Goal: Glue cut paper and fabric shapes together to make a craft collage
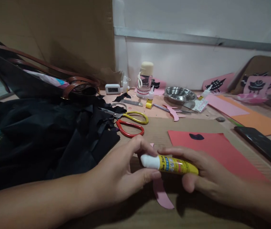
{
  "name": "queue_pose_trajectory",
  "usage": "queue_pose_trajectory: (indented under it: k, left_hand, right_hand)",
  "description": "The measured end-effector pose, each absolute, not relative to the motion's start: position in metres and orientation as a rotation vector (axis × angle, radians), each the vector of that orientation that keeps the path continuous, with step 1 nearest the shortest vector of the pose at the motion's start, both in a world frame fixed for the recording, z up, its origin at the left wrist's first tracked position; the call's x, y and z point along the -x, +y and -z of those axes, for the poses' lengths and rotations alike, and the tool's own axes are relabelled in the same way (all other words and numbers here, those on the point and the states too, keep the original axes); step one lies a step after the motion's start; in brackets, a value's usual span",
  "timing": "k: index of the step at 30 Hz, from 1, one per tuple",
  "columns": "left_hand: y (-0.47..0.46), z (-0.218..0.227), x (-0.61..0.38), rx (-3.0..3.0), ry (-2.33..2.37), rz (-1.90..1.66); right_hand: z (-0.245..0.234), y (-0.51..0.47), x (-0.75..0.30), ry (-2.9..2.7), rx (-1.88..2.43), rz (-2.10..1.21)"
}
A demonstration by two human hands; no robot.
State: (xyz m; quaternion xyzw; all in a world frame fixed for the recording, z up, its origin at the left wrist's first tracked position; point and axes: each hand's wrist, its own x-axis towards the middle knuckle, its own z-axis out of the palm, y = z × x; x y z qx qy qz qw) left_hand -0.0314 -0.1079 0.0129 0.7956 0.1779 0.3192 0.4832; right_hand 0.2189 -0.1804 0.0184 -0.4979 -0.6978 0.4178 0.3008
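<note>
My right hand (204, 176) grips the yellow body of a glue stick (173, 164), held sideways just above the table. My left hand (123, 173) pinches the stick's white cap (149, 161) between thumb and fingers. Under both hands lies a curved pink paper cutout (162, 194). A red paper sheet (218, 152) with a small black shape (196, 136) stuck on it lies just behind my right hand.
A black bag with brown straps (42, 127) fills the left. Red and yellow scissors (130, 123) lie behind my left hand. Further back stand a small bottle (145, 79), a steel bowl (180, 94), pink and orange paper (254, 120). A dark phone (264, 147) rests at right.
</note>
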Motion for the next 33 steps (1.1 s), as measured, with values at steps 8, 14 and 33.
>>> queue_pose_trajectory:
  k: [8, 14, 33]
  left_hand:
    - [-0.101, -0.022, 0.034, -2.210, 0.551, -0.757]
    - [-0.128, -0.024, 0.040, -2.926, 0.196, -0.547]
    - [-0.147, -0.002, 0.034, -3.312, 0.083, -0.721]
  right_hand:
    - [-0.032, -0.182, -0.216, -1.889, 1.330, -0.889]
    - [-0.033, -0.175, -0.221, -1.559, 1.486, -0.566]
    - [-0.033, -0.146, -0.189, -1.784, 1.426, -0.764]
